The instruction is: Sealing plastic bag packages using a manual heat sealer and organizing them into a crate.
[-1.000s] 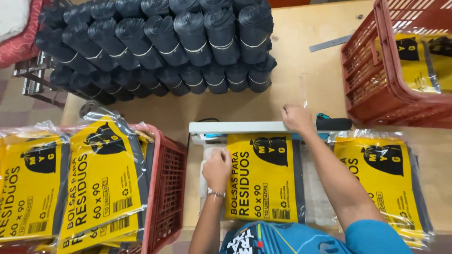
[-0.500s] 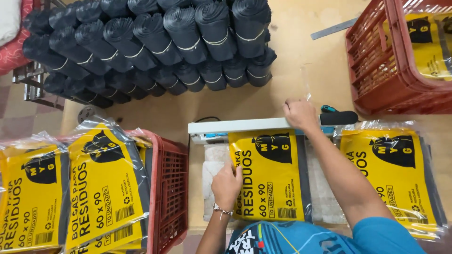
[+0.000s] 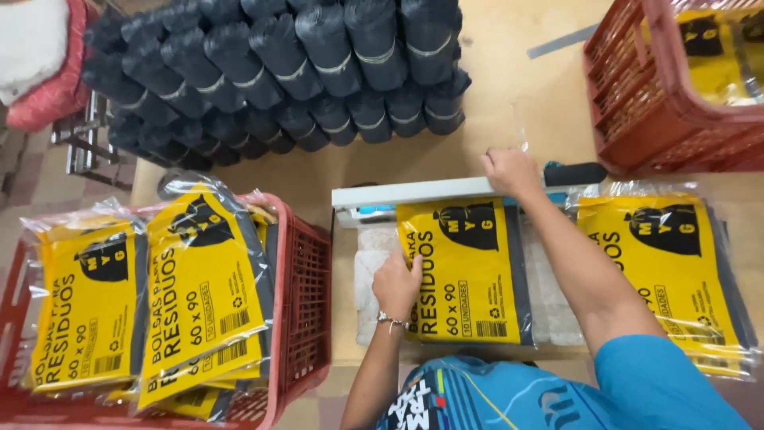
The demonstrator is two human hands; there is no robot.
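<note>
The packet (image 3: 469, 271) under my left hand (image 3: 398, 287) is yellow with black lettering and a dark grey edge. The sealer bar (image 3: 414, 192) beneath my right hand (image 3: 512, 171) is white, its handle (image 3: 577, 173) black. The rolls (image 3: 278, 72) stacked ahead are dark grey. Both crates (image 3: 306, 295) are red, the tabletop (image 3: 517, 87) tan. My sleeve (image 3: 660, 382) is plain blue.

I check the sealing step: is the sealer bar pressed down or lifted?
Down: the right hand presses the white bar flat onto the yellow packet.
</note>
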